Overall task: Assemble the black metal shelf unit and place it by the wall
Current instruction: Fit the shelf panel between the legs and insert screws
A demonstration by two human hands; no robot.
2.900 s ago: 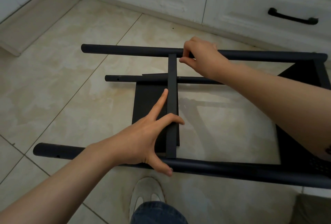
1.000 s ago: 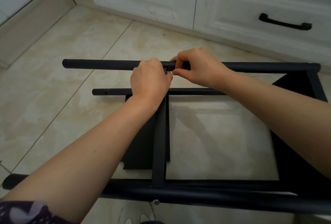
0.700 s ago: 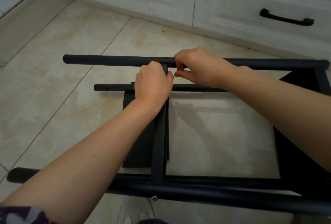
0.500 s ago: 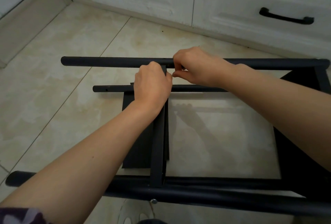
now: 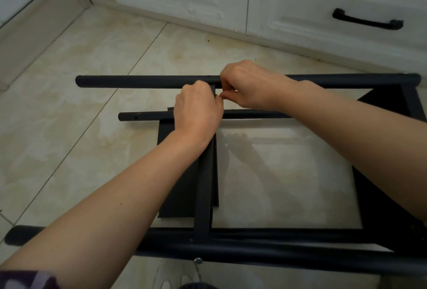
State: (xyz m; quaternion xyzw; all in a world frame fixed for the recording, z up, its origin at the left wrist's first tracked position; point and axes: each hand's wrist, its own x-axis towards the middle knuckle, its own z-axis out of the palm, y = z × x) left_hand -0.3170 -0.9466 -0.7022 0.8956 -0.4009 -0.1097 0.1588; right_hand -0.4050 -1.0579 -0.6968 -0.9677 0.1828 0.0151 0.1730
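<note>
One black metal shelf unit (image 5: 288, 233), part-built, lying on its side on the tiled floor (image 5: 69, 131) in front of white cabinets (image 5: 208, 4).

Contents, by size: three round poles running left to right, namely the near pole (image 5: 277, 254), the far pole (image 5: 147, 81) and a thinner middle pole (image 5: 143, 116) lower down between them; one fitted shelf (image 5: 388, 196) at the right end; one loose black panel (image 5: 180, 184) flat on the floor left of centre; one flat crossbar (image 5: 204, 196) spanning near pole to far pole. Left hand (image 5: 196, 113) curled round the crossbar's far end. Right hand (image 5: 251, 87) at the joint of crossbar and far pole, thumb and forefinger pinched together; whether they hold anything cannot be told. One small silver screw (image 5: 198, 260) just below the near pole.
</note>
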